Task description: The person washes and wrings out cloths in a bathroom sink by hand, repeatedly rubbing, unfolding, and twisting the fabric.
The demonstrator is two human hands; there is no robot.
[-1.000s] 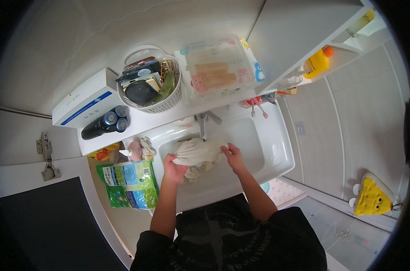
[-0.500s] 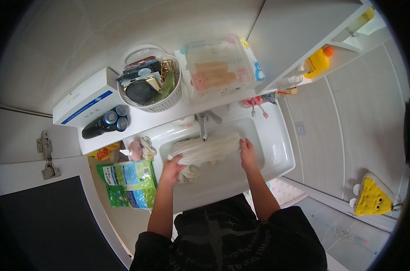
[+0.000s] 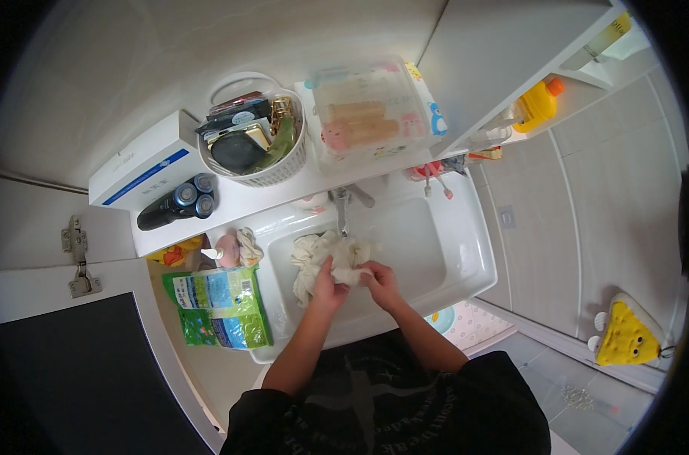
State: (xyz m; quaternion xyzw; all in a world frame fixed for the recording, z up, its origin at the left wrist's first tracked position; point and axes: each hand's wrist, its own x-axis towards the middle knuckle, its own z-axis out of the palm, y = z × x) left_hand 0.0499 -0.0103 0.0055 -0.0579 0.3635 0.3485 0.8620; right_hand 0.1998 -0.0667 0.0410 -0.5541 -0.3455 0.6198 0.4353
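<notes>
A bunched, wet cream-white cloth (image 3: 352,254) is gathered between my two hands over the white sink (image 3: 456,227). My left hand (image 3: 330,288) grips its near left side, fingers closed on the fabric. From the right, my right hand (image 3: 380,285) holds another part, its fingers curled in. More crumpled pale fabric (image 3: 306,262) spreads to the left in the basin; whether it is the same piece I cannot tell. Just beyond the cloth stands the metal faucet (image 3: 342,212), its spout over the fabric.
Left of the basin lie a green-and-blue pouch (image 3: 219,307) and a pink pump bottle (image 3: 227,250). The ledge behind holds a black shaver (image 3: 177,205), a white box (image 3: 143,167), a filled basket (image 3: 272,174) and a clear plastic bin (image 3: 371,114). Pink-tipped brushes (image 3: 438,182) stand at the sink's back right.
My hands have come together, the right moving left and the left moving right. The cloth, stretched wide between them before, is now bunched up under the faucet.
</notes>
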